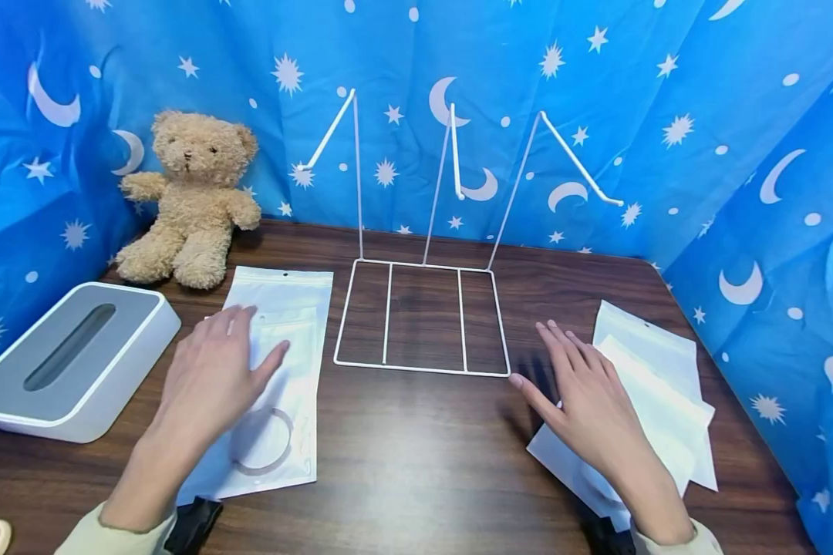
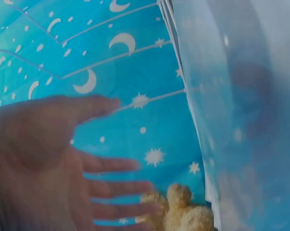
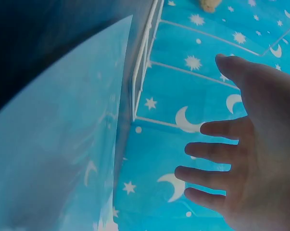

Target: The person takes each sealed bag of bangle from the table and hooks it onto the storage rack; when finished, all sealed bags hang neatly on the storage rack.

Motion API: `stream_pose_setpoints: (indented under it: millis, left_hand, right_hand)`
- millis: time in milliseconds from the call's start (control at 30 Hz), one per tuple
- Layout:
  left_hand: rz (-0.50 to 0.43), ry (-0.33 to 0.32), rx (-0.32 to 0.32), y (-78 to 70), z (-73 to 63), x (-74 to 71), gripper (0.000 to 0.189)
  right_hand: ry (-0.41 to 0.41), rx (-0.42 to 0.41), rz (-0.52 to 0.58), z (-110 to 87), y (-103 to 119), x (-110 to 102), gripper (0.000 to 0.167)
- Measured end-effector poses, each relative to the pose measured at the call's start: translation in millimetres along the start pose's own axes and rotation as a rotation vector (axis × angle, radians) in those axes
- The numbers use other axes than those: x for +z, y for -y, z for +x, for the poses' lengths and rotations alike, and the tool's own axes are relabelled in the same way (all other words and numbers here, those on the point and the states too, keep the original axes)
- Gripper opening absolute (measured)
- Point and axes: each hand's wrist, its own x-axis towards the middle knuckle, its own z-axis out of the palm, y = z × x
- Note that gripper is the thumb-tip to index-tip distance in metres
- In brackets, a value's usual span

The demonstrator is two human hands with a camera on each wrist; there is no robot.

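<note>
My left hand (image 1: 211,378) hovers over the white zip pouches (image 1: 298,432) on the left, fingers spread and nothing held. A round ring shape (image 1: 288,443) shows through the lower pouch. On the other side my right hand (image 1: 590,401) is held above more white pouches (image 1: 666,408), which overlap each other; its fingers are extended and it grips nothing. Between the hands stands a white wire rack (image 1: 423,370) with a flat rectangular base and three uprights, each ending in a slanting arm. Both wrist views show the palms bare, the left hand (image 2: 53,163) and the right hand (image 3: 260,149).
A tan teddy bear (image 1: 197,200) sits at the back left. In front of it is a white box with a grey slotted top (image 1: 62,362). Part of a cream-coloured loop (image 1: 0,532) pokes in at the lower left. Blue star-and-moon curtains (image 1: 500,46) hang behind the brown table (image 1: 416,462).
</note>
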Motion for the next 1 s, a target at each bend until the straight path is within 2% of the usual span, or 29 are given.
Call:
stream_pose_setpoints:
  millis: [100,233,300,400,633,867,1000]
  left_hand:
    - [-0.011,0.04,-0.108,10.9,-4.5,-3.3,0.058]
    - [0.017,0.223,-0.219,20.1,-6.9,-5.7,0.065]
    - [0.027,0.293,-0.24,22.5,-6.9,-5.5,0.072]
    - [0.022,0.347,-0.248,24.9,-6.7,-4.0,0.075]
    - [0.016,0.375,-0.248,28.5,-7.3,1.4,0.067]
    - [0.035,0.363,-0.289,35.3,-8.3,4.9,0.096]
    - [-0.001,0.339,-0.281,39.0,-6.6,5.3,0.083]
  right_hand:
    - [0.027,0.004,0.027,6.8,4,3,0.083]
    - [0.074,0.012,0.073,16.5,5,11,0.085]
    - [0.088,0.007,0.094,20.6,4,15,0.087]
    - [0.104,-0.003,0.122,26.1,3,20,0.089]
    - [0.162,0.001,0.187,35.2,0,31,0.09]
    - [0.187,0.016,0.27,34.4,-8,41,0.091]
    - [0.185,0.021,0.298,34.9,-11,45,0.092]
